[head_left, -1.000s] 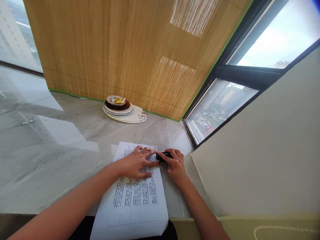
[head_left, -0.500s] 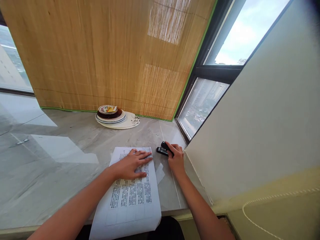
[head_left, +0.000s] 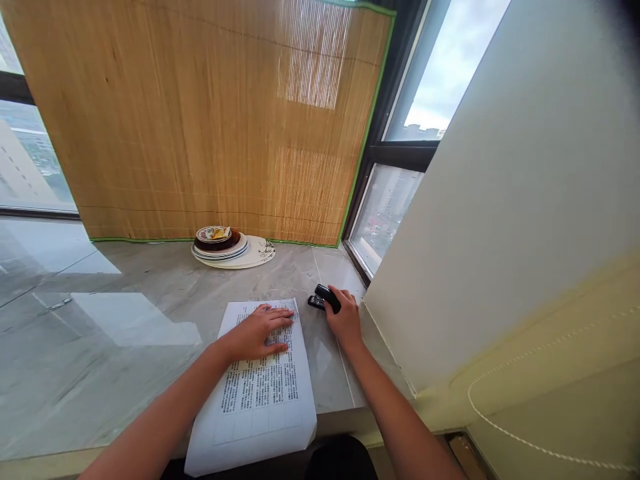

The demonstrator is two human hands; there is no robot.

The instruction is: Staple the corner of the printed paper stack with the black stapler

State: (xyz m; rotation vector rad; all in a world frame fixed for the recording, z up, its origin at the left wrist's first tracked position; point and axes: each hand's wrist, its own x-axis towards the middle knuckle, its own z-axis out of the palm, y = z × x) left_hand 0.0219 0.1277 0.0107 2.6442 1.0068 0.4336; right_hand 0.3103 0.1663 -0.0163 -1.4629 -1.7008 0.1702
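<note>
Printed paper sheets [head_left: 260, 393] lie on the grey stone ledge [head_left: 150, 373], their near end hanging over its front edge. My left hand [head_left: 257, 333] rests flat on the upper part of the paper with its fingers spread toward the right edge. To the right of the paper, my right hand [head_left: 346, 317] grips a black stapler [head_left: 327, 298] by its back end. The stapler's jaws are apart and point left, a short gap away from the paper's top right corner.
A stack of plates [head_left: 220, 247] stands at the back of the ledge, below a bamboo blind [head_left: 200, 133]. The wall [head_left: 490, 200] rises close on the right, near my right hand. A small shiny object [head_left: 60, 304] lies far left.
The whole view has shifted slightly with the head. My right hand still holds the stapler, which appears tilted a little more upright. The left hand stays flat on the paper.
</note>
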